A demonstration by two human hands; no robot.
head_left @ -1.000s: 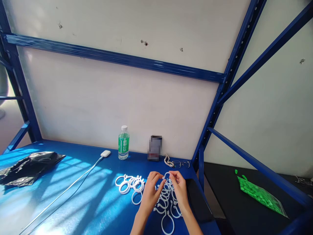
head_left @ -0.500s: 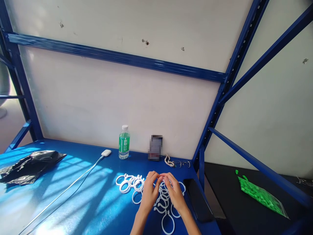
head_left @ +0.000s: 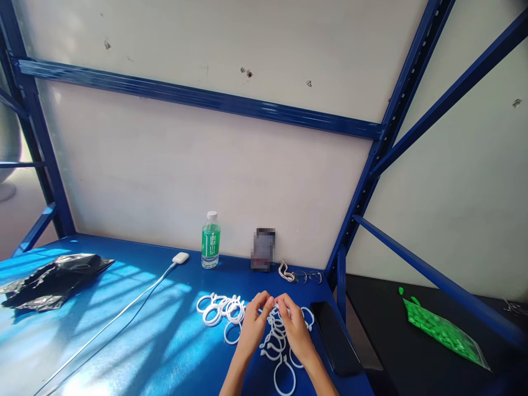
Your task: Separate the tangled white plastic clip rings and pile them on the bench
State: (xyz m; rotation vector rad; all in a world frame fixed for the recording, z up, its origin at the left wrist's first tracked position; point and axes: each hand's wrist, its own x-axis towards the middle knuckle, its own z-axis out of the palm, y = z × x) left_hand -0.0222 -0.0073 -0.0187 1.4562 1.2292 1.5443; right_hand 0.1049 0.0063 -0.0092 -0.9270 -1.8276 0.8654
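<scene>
My left hand [head_left: 254, 322] and my right hand [head_left: 293, 327] are close together over a heap of white plastic rings. Thumbs and fingers of both are pinched, with the fingertips nearly meeting. Whatever they hold is hidden by the fingers or too small to make out. Several white rings [head_left: 279, 340], each with a small clasp-like knob, lie beneath and in front of the hands. To the left of my left hand is another cluster of white rings [head_left: 213, 314]. A single white ring [head_left: 284, 391] lies nearest me, between my forearms.
A black phone [head_left: 335, 338] lies right of my hands. Behind stand a water bottle [head_left: 210, 242] and a blurred-out upright object [head_left: 263, 250], with glasses [head_left: 307, 276] beside it. A white cable [head_left: 111, 324] and black plastic bag [head_left: 58, 280] lie left. A bag of green pieces [head_left: 445, 334] is far right.
My fingertips have moved slightly apart, opening a narrow gap between the two hands. The view has shifted a little; the rings lie as before.
</scene>
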